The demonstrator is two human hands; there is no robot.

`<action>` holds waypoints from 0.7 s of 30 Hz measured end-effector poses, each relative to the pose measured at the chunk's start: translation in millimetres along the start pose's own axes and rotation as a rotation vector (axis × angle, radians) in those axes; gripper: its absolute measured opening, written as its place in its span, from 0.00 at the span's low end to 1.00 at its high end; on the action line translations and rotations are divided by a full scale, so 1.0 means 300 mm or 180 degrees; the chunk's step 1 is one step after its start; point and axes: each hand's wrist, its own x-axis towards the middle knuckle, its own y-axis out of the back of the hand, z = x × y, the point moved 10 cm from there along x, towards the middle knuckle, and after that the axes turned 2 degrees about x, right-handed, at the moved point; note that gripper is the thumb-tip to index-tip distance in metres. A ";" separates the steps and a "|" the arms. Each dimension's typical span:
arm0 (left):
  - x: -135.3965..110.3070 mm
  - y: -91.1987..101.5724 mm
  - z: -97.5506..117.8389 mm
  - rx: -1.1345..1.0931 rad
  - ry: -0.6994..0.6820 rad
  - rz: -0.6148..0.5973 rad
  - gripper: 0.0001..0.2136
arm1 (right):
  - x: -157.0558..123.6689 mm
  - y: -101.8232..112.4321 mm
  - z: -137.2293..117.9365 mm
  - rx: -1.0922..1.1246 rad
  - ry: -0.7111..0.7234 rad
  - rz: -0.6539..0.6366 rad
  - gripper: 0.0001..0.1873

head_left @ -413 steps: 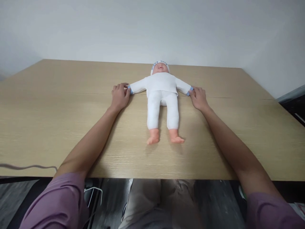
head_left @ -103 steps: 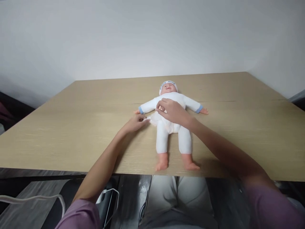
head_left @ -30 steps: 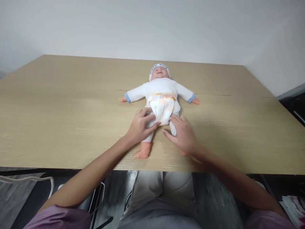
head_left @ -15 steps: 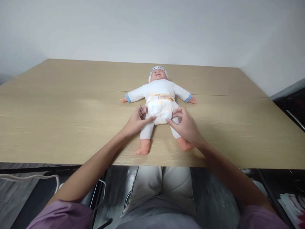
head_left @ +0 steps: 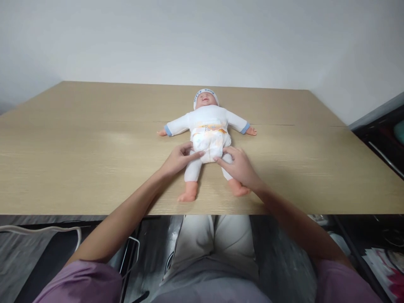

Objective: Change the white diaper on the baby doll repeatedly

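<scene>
A baby doll (head_left: pixel 208 112) in a white outfit with blue cuffs and a lettered white cap lies on its back, arms spread, head away from me. Around its hips is a white diaper (head_left: pixel 208 145) with an orange printed waistband. My left hand (head_left: pixel 179 160) pinches the diaper's edge at the doll's leg on the left, thumb on top and fingers curled beside the thigh. On the other side my right hand (head_left: pixel 239 166) closes on the opposite leg edge, its thumb near the crotch. Fingertips of both hands are partly hidden.
The doll lies on a light wooden table (head_left: pixel 94 168) with a thin seam across it, close to its front edge. A white wall (head_left: pixel 189 42) stands behind. Black furniture (head_left: pixel 378 139) is at the right. A white cable (head_left: pixel 41 229) runs below the table at the left.
My right hand has moved slightly inward, its fingers closing nearer the diaper's leg edge. My left hand stays at the other leg edge. The whole view has shifted slightly.
</scene>
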 end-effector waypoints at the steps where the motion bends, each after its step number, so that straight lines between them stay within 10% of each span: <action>1: 0.007 -0.002 -0.007 -0.0214 0.0056 -0.0088 0.25 | 0.001 0.002 0.014 0.0109 -0.0097 0.0044 0.11; 11: 0.029 0.008 -0.052 -0.0684 0.0034 -0.0042 0.24 | -0.003 0.054 0.019 -0.0183 0.0329 0.0805 0.10; 21: -0.109 0.072 -0.008 0.0012 -0.0442 0.0390 0.23 | -0.105 0.138 0.043 -0.0190 0.0720 0.0524 0.15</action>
